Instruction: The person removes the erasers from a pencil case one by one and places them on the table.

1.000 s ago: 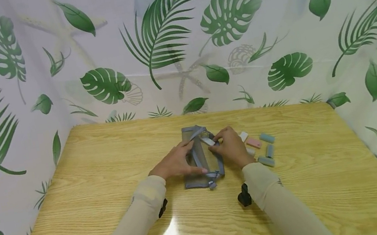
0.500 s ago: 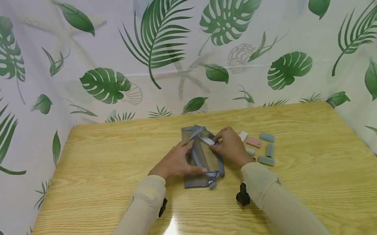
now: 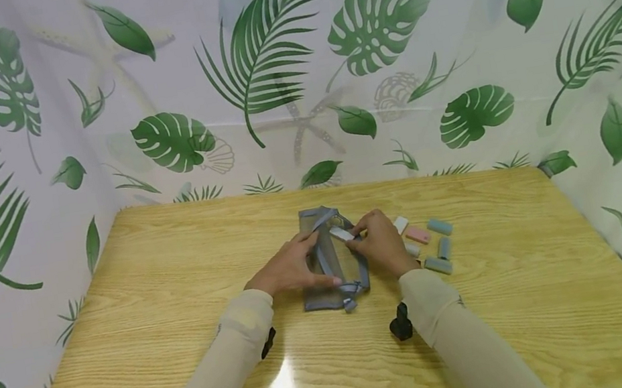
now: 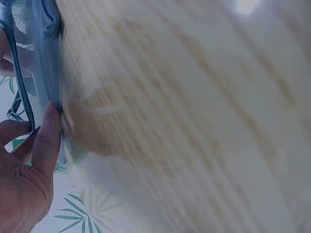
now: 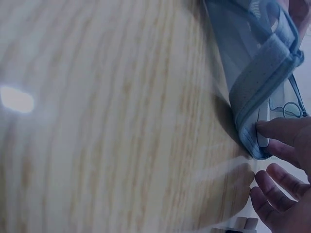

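Note:
A blue-grey mesh pouch with fabric-trimmed edges lies on the table, its mouth spread toward the right. My left hand grips its left side, thumb low and fingers near the top; in the left wrist view, fingertips pinch the trimmed edge. Between the thumb and fingers of my right hand is a small white rectangular block, held within the pouch's mouth. The right wrist view shows this block upright just behind the trim, the other fingers spread loosely. A ring hangs at the pouch.
Right of my right hand lie several small blocks: a pink block, a blue-green block, grey-blue blocks and white blocks. They rest on a wooden table, with a leaf-print cloth behind.
The white block has shifted slightly left inside the pouch's mouth, with more of its length showing past my right fingertips. My left hand and the pouch have stayed put.

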`<state>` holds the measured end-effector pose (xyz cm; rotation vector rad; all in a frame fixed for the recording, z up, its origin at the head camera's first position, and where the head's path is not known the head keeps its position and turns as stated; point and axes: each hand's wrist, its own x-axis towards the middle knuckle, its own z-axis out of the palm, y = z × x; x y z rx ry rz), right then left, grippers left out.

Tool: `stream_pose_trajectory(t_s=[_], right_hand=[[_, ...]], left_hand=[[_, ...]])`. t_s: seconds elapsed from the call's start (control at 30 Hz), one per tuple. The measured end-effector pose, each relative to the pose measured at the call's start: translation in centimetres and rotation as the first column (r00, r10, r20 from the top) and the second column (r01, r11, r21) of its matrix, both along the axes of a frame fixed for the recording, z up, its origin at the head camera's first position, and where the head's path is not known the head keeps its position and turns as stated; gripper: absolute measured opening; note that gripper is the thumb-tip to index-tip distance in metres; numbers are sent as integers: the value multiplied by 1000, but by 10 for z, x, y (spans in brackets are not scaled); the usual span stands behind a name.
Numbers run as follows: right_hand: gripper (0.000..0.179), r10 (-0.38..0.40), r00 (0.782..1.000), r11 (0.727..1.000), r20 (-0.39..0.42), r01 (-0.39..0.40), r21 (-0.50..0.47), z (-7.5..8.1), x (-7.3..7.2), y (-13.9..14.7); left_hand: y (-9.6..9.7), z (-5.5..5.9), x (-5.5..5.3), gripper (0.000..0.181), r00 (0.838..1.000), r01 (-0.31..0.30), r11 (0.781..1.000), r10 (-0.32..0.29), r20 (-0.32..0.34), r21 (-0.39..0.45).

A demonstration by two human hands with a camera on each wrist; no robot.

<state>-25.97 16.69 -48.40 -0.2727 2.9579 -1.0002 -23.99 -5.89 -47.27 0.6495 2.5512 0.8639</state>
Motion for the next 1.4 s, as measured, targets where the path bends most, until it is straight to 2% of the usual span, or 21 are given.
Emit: stream_pose_trajectory(t_s=[0.2,0.47,0.9,1.23,1.4], right_hand=[[20,30,1000,999,-7,-30,18,1,2,2],[19,91,994,994,-55,-87,68,2,1,8],[20,151,985,988,-81,-148,39,12,6,18],[21,141,986,990,-89,-141,9,17,15,32],[23,103,993,994,-51,-101,33,21,20,43]], left_hand=[[0,1,1,112,1000,4,1000,-4,-3,1],[-1,0,1,111,1000,2,1000,-2,1,14],[0,3,0,110,1000,-1,1000,1,7,7],[1,3,1,110,1000,-4,1000,4,15,9],[3,5,2,109,1000,-2,1000,2,11,18]])
